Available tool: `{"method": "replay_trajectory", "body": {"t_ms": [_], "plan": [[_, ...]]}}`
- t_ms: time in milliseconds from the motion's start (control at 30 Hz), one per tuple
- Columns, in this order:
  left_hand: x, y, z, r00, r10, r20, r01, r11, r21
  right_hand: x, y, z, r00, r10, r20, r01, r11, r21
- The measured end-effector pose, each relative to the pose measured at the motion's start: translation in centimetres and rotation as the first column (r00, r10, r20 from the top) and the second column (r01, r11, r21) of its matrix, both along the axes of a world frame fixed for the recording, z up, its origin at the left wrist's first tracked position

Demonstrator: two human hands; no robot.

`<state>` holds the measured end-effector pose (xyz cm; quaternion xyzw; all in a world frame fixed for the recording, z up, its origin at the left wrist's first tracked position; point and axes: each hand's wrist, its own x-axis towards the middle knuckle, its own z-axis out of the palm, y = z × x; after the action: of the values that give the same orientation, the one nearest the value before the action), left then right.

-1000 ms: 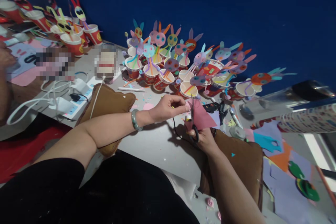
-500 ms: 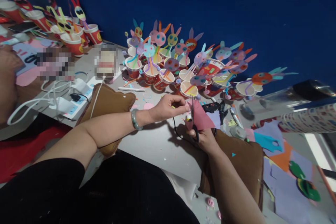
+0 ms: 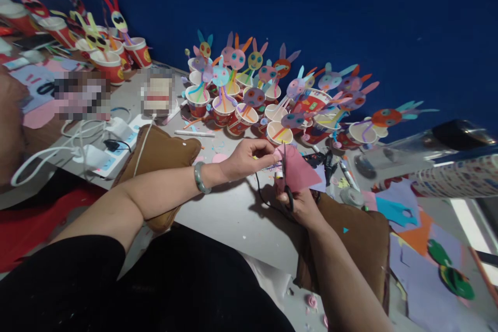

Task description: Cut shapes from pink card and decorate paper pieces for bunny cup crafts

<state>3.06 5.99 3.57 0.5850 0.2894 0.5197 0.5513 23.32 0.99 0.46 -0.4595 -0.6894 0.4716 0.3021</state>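
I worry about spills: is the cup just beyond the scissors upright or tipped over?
The cup is upright: its round white mouth faces up, beyond the tips of the scissors.

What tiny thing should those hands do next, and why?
Probably one small, careful snip: the right hand holds the scissors with the blades at the pink paper, and the left hand pinches the paper's edge. I'd go slowly, because the left fingertips look very close to the blades.
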Motion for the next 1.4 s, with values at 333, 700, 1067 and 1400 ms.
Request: {"method": "replay_trajectory", "body": {"t_ms": [333, 700, 1067, 1400], "plan": [[-0.3, 1.0, 0.1, 0.982, 0.09, 0.163, -0.081, 0.995, -0.062, 0.5, -0.1, 2.1, 0.999, 0.038, 0.023, -0.035, 0.993, -0.113], [-0.1, 0.9, -0.5, 0.987, -0.035, 0.155, 0.048, 0.996, -0.081, 0.2, 0.0, 2.0, 0.996, 0.092, 0.017, -0.091, 0.995, -0.039], [-0.3, 1.0, 0.0, 0.977, -0.03, 0.213, 0.058, 0.99, -0.129, 1.1, 0.0, 1.0, 0.99, 0.083, 0.114, -0.08, 0.996, -0.032], [-0.1, 1.2, -0.6, 0.987, 0.004, 0.159, 0.01, 0.996, -0.092, 1.3, 0.0, 1.3, 0.991, 0.128, 0.049, -0.123, 0.988, -0.096]]}}
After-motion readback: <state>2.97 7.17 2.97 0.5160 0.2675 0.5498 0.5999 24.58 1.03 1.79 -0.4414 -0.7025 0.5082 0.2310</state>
